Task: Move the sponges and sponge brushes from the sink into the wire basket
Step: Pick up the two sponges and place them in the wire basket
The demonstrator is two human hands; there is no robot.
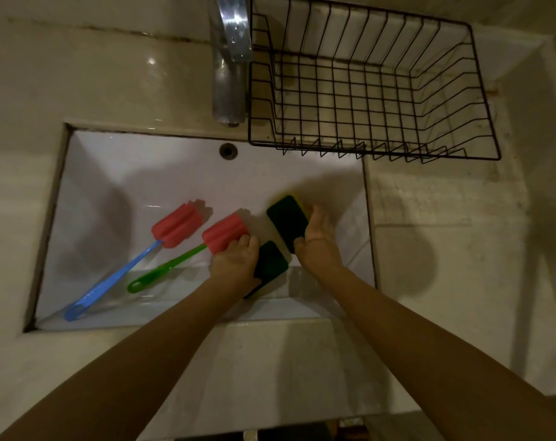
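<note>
Two sponge brushes lie in the white sink (117, 192). One has a red foam head and a blue handle (111, 281); the other has a red foam head (224, 232) and a green handle (165, 270). My right hand (318, 238) clasps the far green-and-yellow sponge (286, 218), thumb on its dark top. My left hand (235, 261) lies over the left part of the near green sponge (271, 261), its fingertips against the green brush's foam head. Whether it grips either one is hidden. The black wire basket (375, 151) stands empty on the counter at the back right.
A chrome tap (230, 68) rises behind the sink, just left of the basket. The overflow hole (228, 151) sits in the sink's back wall. Pale stone counter (445, 218) surrounds the sink, with a wall at the right.
</note>
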